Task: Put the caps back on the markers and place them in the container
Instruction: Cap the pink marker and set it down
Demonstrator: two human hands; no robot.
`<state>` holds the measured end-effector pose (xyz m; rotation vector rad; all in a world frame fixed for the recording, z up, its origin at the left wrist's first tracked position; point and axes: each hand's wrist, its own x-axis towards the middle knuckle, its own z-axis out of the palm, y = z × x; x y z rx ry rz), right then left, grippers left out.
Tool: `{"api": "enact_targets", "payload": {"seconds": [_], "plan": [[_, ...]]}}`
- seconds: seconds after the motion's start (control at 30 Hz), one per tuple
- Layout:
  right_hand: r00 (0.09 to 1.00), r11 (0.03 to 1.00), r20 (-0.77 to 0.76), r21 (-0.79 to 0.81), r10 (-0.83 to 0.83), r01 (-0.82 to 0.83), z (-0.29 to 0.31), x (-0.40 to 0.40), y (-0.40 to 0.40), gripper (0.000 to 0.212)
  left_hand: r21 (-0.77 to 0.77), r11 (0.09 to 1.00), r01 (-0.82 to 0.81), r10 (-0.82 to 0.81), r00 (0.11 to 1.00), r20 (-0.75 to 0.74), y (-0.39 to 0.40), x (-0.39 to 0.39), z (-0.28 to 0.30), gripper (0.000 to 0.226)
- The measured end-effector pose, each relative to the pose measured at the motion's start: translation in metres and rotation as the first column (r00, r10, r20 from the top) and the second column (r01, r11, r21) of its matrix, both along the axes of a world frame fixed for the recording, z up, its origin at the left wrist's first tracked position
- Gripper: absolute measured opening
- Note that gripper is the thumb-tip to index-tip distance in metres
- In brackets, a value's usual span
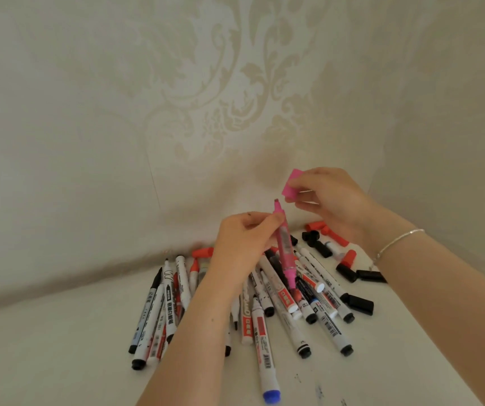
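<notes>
Head view: white markers point(264, 306) lie heaped on the desk point(59, 347), loose caps point(358, 303) at right. Above the heap, the left hand point(244, 238) pinches an upright pink marker point(284, 247) near its bare tip; just beyond, the right hand point(329, 197) fingers grip the pink cap point(292, 183), apart from the tip.

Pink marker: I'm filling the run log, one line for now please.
step: capping | left hand: holds pink marker | right hand: pinches pink cap | cap: off
</notes>
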<state>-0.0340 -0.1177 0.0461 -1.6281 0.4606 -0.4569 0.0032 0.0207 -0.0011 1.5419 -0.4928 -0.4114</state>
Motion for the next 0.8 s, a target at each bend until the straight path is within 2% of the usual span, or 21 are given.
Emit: {"api": "enact_targets", "payload": {"seconds": [0.13,0.23,0.57,0.8], "plan": [[0.992,0.991,0.122,0.131,-0.034,0.018,0.000,-0.003,0.000,0.024,-0.251,0.967,0.050,-0.115,0.961,-0.252,-0.003,-0.003,0.003,0.018],[0.984,0.979,0.172,0.203,-0.048,0.012,0.001,-0.008,-0.002,0.019,-0.304,0.952,0.039,-0.135,0.944,-0.302,-0.004,-0.002,0.002,0.022],[0.985,0.989,0.168,0.129,0.047,-0.069,0.003,-0.013,0.003,0.025,-0.132,0.981,0.140,-0.136,0.990,0.038,-0.010,-0.002,-0.006,0.025],[0.989,0.998,0.147,0.043,0.029,-0.036,0.005,-0.017,0.002,0.026,-0.120,0.985,0.124,-0.117,0.991,0.059,-0.012,0.000,-0.007,0.025]]}}
